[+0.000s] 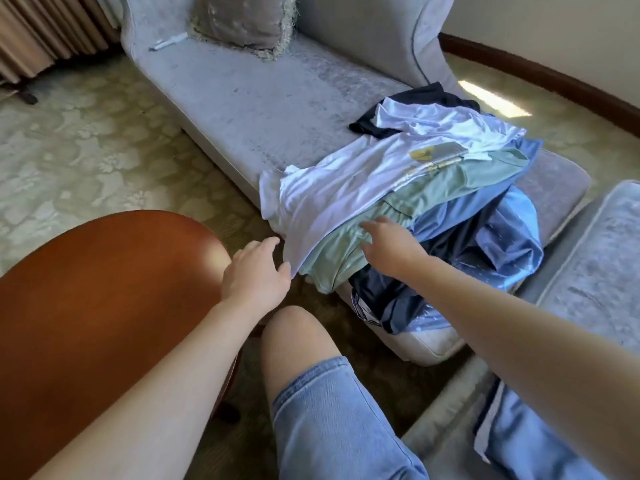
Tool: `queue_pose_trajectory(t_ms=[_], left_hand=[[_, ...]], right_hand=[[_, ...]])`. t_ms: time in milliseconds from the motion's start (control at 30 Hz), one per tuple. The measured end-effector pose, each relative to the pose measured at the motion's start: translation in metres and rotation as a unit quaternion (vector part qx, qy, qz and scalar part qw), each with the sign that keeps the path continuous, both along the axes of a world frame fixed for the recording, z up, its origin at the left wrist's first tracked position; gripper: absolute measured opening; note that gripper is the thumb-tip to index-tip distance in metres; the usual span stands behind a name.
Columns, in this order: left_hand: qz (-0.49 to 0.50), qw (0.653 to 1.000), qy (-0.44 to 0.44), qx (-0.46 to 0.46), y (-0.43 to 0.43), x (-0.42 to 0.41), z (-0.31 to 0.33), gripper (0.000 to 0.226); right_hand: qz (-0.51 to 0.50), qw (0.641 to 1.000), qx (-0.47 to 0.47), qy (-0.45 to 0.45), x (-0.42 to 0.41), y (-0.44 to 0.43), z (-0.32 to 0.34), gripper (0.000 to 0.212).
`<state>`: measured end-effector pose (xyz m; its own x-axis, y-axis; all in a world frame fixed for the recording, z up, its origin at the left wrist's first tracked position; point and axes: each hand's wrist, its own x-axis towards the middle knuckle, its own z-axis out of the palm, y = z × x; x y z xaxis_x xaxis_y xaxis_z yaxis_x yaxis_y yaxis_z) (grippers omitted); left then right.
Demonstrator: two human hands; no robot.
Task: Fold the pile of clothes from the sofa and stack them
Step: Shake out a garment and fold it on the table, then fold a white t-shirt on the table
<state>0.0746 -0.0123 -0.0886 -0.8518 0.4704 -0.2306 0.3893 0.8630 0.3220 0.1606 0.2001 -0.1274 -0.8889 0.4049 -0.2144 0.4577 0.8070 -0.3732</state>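
Head view: held left grip (pixel 256 268) spread open, nothing in it, just beside white shirt (pixel 339 192) hem. Laid right grip (pixel 391 244), fingers straight, on green garment (pixel 337 252). Found pile of clothes (pixel 450 216) heaped unfolded at near end of sofa (pixel 259 98).

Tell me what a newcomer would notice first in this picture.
A jumbled pile of clothes, white, green, blue and navy, covers the near end of the sofa. The right hand touches the green garment; the left hand reaches beside the white garment. A brown table fills the lower left.
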Motion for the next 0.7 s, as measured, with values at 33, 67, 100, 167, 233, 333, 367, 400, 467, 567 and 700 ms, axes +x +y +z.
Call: queue_pose_trajectory(t_ms=[33, 67, 100, 167, 233, 333, 367, 400, 467, 567, 700], left_hand=[[0.006, 1.000, -0.005, -0.001, -0.001, -0.005, -0.004, 0.053], [0.011, 1.000, -0.008, -0.001, -0.003, -0.009, -0.008, 0.053], [0.015, 1.000, -0.011, -0.001, -0.005, -0.013, -0.013, 0.053], [0.025, 0.999, -0.022, 0.008, -0.009, -0.021, -0.021, 0.054], [0.038, 0.999, -0.030, 0.021, -0.013, -0.029, -0.028, 0.055], [0.049, 0.998, -0.031, 0.029, -0.018, -0.040, -0.039, 0.055], [0.051, 0.998, -0.034, 0.031, -0.019, -0.042, -0.042, 0.055], [0.052, 0.997, -0.037, 0.032, -0.020, -0.045, -0.044, 0.055], [0.054, 0.997, -0.043, 0.038, -0.020, -0.049, -0.049, 0.054], [0.057, 0.996, -0.043, 0.049, -0.017, -0.052, -0.052, 0.054], [0.043, 0.995, -0.041, 0.083, -0.008, -0.045, -0.046, 0.067]], right_hand=[[0.018, 0.999, 0.030, -0.009, -0.015, 0.000, -0.004, 0.045], [0.045, 0.997, 0.059, -0.017, -0.029, 0.000, -0.009, 0.041], [0.075, 0.993, 0.086, -0.024, -0.041, -0.002, -0.014, 0.037], [0.122, 0.984, 0.128, -0.033, -0.063, -0.007, -0.026, 0.032], [0.141, 0.977, 0.153, -0.045, -0.081, -0.010, -0.037, 0.031], [0.144, 0.972, 0.168, -0.073, -0.099, -0.008, -0.048, 0.026], [0.138, 0.973, 0.168, -0.073, -0.103, -0.006, -0.052, 0.025], [0.133, 0.976, 0.163, -0.065, -0.107, -0.004, -0.055, 0.024], [0.118, 0.983, 0.137, -0.032, -0.112, -0.001, -0.057, 0.023], [0.043, 0.996, 0.054, 0.048, -0.115, 0.000, -0.053, 0.025], [-0.036, 0.973, -0.045, 0.221, -0.101, -0.023, -0.035, 0.020]])
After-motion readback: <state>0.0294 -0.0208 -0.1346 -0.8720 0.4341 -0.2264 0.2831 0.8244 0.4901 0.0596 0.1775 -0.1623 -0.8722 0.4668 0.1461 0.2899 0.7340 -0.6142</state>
